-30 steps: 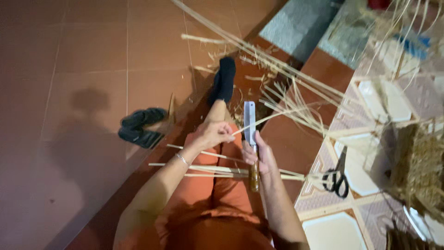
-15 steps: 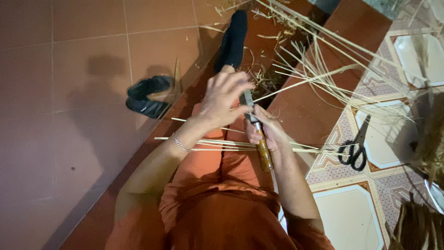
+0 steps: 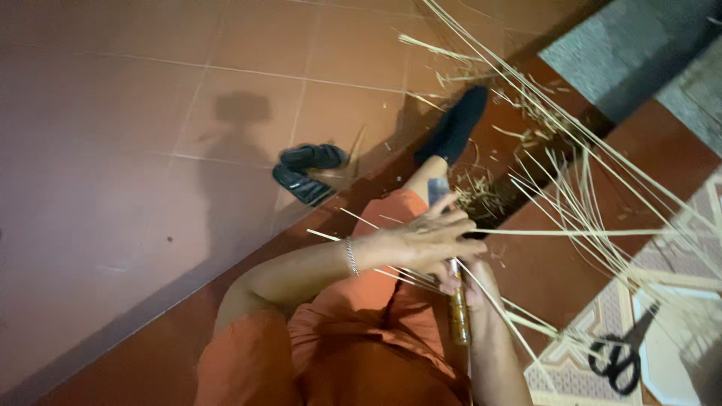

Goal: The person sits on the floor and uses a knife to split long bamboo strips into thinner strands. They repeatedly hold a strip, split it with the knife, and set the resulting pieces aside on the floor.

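Nearest me, my right hand (image 3: 468, 284) wraps tight around the amber wooden handle of a knife (image 3: 456, 308), its grey blade pointing away over my orange-clad lap. My left hand (image 3: 427, 239) lies across the blade with fingers spread, pinching a thin bamboo strip (image 3: 571, 232) that runs off to the right. More loose strips (image 3: 519, 316) cross my lap. Black scissors (image 3: 621, 358) lie on the patterned tile at near right. Farther out, my black-socked foot (image 3: 456, 124) rests among shavings, with a pair of black sandals (image 3: 308, 171) to its left.
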